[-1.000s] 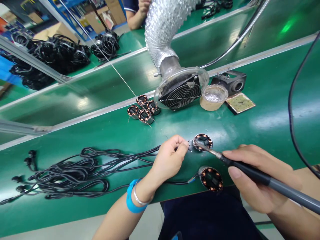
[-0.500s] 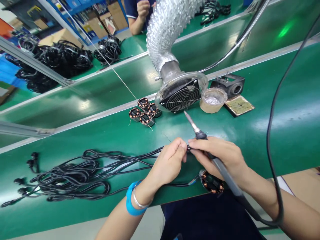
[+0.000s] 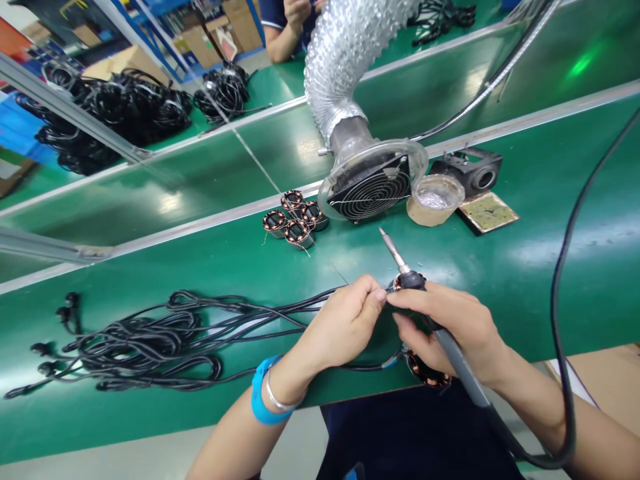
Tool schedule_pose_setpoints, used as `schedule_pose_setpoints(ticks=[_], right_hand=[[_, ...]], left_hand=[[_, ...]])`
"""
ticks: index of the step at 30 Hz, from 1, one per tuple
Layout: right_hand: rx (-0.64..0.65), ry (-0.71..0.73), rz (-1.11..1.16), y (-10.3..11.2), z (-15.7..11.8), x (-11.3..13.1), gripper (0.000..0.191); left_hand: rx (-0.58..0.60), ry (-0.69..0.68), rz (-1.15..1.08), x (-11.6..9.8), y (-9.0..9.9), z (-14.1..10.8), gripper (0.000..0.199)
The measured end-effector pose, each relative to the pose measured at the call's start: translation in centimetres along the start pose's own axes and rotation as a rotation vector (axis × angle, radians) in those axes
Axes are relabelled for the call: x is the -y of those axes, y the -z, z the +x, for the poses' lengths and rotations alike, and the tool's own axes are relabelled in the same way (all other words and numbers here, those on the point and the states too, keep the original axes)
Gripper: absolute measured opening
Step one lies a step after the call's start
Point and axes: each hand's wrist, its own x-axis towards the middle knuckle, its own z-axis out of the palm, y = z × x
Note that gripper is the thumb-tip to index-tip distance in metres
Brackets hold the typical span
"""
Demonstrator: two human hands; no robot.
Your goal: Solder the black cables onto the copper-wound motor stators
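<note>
My right hand (image 3: 465, 327) grips a soldering iron (image 3: 457, 357), its metal tip pointing up and away over the bench. The thumb and finger of my left hand (image 3: 353, 323) are pinched together on the end of a black cable (image 3: 320, 298), which is mostly hidden. A thin wire (image 3: 340, 273) sticks up behind that hand. My fingertips nearly meet. Just behind the iron's collar shows part of a copper-wound stator (image 3: 398, 283). Another stator (image 3: 425, 372) lies below my right hand near the bench edge, beside coloured wire ends (image 3: 390, 362) of a cable.
Coiled black cables (image 3: 150, 340) with plugs lie at left. Several stators (image 3: 299, 233) stand together farther back. A fume extractor (image 3: 373, 190) with a foil duct, a round tub (image 3: 435, 200), an iron stand (image 3: 473, 170) and a sponge tray (image 3: 489, 212) are beyond. A co-worker's hand (image 3: 297, 12) shows across.
The view has shifted slightly. A stator now shows behind the soldering iron, near my fingertips. My right fingers have spread a little apart around the handle.
</note>
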Motion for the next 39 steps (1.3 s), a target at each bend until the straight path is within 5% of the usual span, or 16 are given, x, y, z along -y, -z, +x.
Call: schedule_pose_setpoints(ticks=[6,9,13,19,24,36,39], right_hand=[[-0.117,0.033,-0.018,-0.3,0.0,-0.1,0.038],[-0.117,-0.02,0.02,0.3,-0.2,-0.3,0.039],[-0.034,-0.1,0.135,0.9,-0.5,-0.9,0.043],[-0.188,-0.126,0.107,-0.8,-0.2,-1.9,0.04],[-0.133,-0.04,0.094,-0.9,0.2,-2.0,0.035],[-0.18,-0.149,0.122,2.5,-0.5,-0.1,0.05],[-0.214,-0.215,0.141,4.1,-0.6,0.8,0.037]], left_hand=[[0.183,0.056,-0.421,0.9,-0.5,0.8,0.04],[0.127,0.093,-0.537,1.3,-1.0,1.0,0.04],[0.045,0.081,-0.465,1.6,-1.5,0.9,0.035],[-0.086,0.098,-0.462,1.4,-2.4,1.1,0.028],[-0.164,0.107,-0.436,1.5,-2.9,1.2,0.033],[-0.247,0.056,-0.344,1.8,-3.5,0.9,0.031],[-0.271,0.018,-0.296,1.9,-3.7,0.8,0.031]])
